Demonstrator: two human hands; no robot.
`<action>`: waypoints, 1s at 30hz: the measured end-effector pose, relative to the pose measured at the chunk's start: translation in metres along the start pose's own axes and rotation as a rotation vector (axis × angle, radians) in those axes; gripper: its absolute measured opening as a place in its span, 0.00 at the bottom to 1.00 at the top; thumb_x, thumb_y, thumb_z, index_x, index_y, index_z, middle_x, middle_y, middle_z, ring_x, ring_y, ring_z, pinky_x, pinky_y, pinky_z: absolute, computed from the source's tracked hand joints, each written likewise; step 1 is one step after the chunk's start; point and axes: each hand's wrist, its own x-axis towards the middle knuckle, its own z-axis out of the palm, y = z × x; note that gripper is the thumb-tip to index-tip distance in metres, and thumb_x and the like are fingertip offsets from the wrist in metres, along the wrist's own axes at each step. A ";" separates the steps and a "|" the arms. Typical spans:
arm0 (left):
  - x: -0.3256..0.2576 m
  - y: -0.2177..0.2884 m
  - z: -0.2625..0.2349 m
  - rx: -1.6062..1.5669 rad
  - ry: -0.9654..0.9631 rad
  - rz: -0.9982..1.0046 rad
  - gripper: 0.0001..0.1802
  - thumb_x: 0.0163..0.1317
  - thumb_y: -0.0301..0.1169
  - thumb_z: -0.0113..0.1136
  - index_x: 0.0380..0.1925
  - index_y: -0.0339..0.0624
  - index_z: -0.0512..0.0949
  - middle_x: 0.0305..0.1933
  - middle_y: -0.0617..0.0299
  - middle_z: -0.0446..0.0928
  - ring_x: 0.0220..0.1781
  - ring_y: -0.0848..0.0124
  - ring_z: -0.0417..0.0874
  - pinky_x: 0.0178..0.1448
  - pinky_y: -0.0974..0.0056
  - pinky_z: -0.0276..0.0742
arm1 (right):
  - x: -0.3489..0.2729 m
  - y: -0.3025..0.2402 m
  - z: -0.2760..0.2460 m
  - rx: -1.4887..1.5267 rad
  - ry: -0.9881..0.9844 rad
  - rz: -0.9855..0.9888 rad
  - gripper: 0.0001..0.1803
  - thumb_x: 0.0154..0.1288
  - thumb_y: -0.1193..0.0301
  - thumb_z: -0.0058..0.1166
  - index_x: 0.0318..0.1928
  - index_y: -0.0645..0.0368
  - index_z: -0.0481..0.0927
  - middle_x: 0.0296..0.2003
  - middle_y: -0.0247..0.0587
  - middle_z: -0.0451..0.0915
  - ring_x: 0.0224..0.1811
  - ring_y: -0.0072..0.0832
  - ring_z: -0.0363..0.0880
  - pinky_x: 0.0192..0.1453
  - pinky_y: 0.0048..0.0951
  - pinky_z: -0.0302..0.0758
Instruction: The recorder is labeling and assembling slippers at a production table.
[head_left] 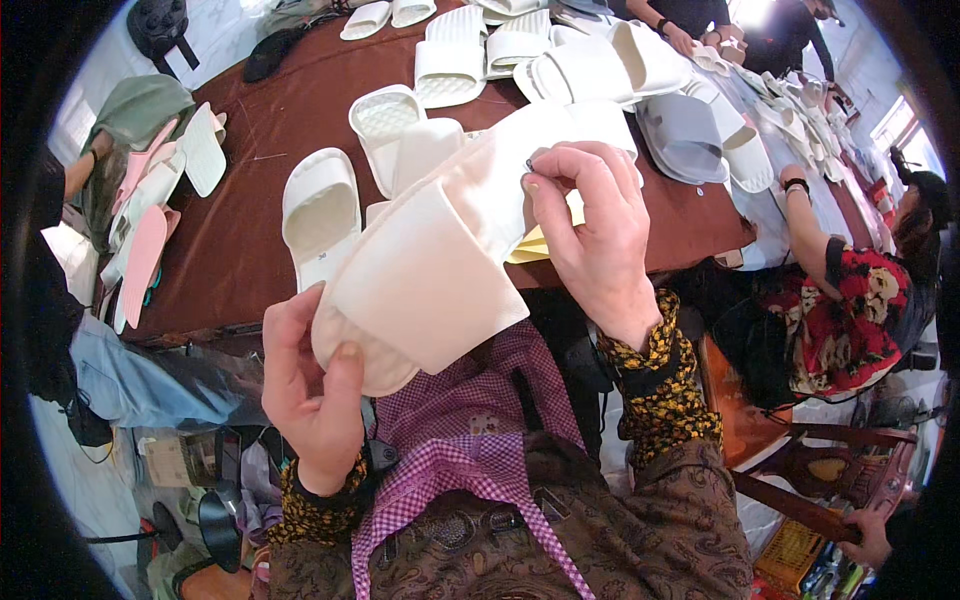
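A cream slide slipper [430, 290] with a wide band is held up over the table's near edge, tilted with its heel end away from me. My left hand [318, 385] grips its near end, thumb on the quilted footbed and fingers around the edge. Close by the far part of the slipper is my right hand [592, 230], thumb and forefinger pinched together. A tiny dark speck shows at those fingertips, too small to name. Just beyond the held slipper lie other white slippers, one white slipper [320, 205] at its left and another white slipper [388, 125] farther back.
A brown-covered table [240, 220] bears several white slippers and a grey pair [682, 138]. Pink and white slippers [150, 240] stand by a person at the left. Another person in a red patterned top [860, 315] works at the right, near a wooden chair [840, 470].
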 end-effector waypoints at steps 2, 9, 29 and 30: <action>-0.001 0.001 0.000 0.017 -0.004 -0.010 0.26 0.52 0.20 0.48 0.54 0.26 0.66 0.52 0.55 0.72 0.55 0.68 0.73 0.61 0.64 0.66 | 0.000 0.001 0.000 -0.020 -0.010 -0.028 0.10 0.50 0.80 0.59 0.33 0.59 0.74 0.31 0.41 0.75 0.33 0.40 0.72 0.38 0.37 0.69; -0.004 0.000 0.000 0.026 -0.021 -0.005 0.26 0.52 0.21 0.49 0.54 0.25 0.66 0.51 0.55 0.71 0.54 0.68 0.72 0.61 0.65 0.65 | -0.004 0.003 0.002 0.005 -0.032 -0.026 0.09 0.50 0.82 0.57 0.33 0.61 0.72 0.30 0.42 0.74 0.33 0.41 0.72 0.38 0.37 0.69; -0.002 0.004 -0.003 0.168 -0.090 0.158 0.22 0.53 0.16 0.52 0.52 0.24 0.69 0.46 0.52 0.67 0.47 0.67 0.70 0.53 0.67 0.66 | -0.009 0.003 0.012 -0.006 -0.083 0.003 0.10 0.50 0.82 0.56 0.32 0.62 0.70 0.28 0.44 0.72 0.32 0.41 0.72 0.37 0.38 0.70; -0.002 0.005 -0.004 0.198 -0.107 0.184 0.22 0.53 0.16 0.52 0.51 0.24 0.69 0.46 0.51 0.67 0.47 0.66 0.70 0.53 0.67 0.66 | -0.009 0.003 0.012 -0.006 -0.083 0.003 0.10 0.50 0.82 0.56 0.32 0.62 0.70 0.28 0.44 0.72 0.32 0.41 0.72 0.37 0.38 0.70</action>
